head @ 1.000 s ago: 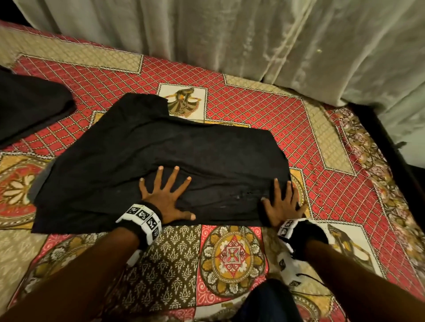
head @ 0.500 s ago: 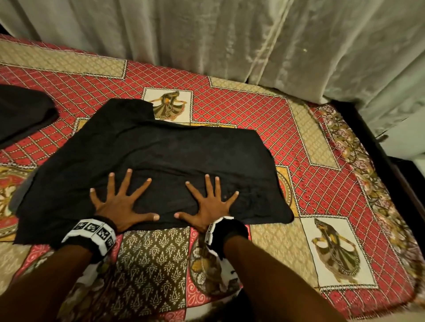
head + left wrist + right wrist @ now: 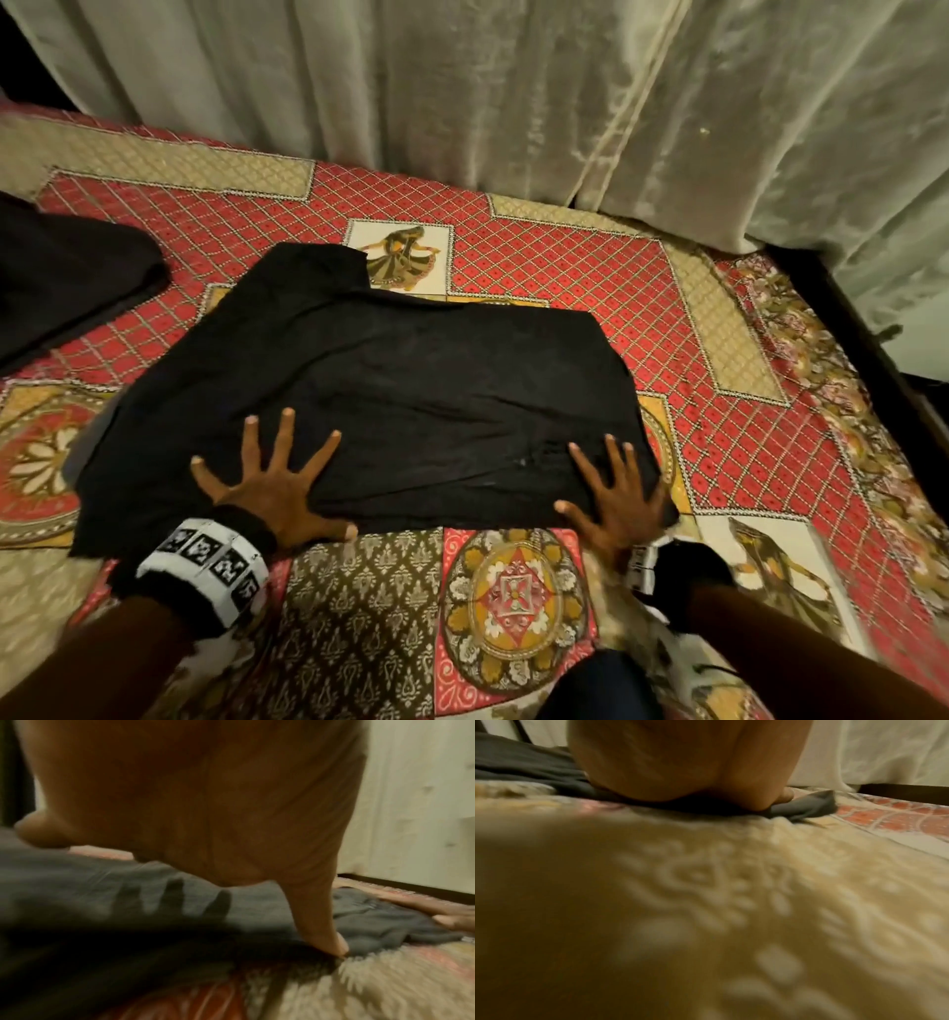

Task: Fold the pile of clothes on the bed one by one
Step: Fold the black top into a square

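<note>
A black garment lies spread across the middle of the frame on the patterned bedspread. The left hand presses flat on its near edge at lower left, fingers straight and fanned wide, holding nothing. The right hand presses flat on the near right corner, fingers also spread, gripping nothing. Each wrist wears a band; the left band carries black-and-white square code markers, no readable words. A second dark cloth sits at the left edge. Pale curtains fill the top of the frame. Printed dancer figures decorate the bedspread; no writing shows.
</note>
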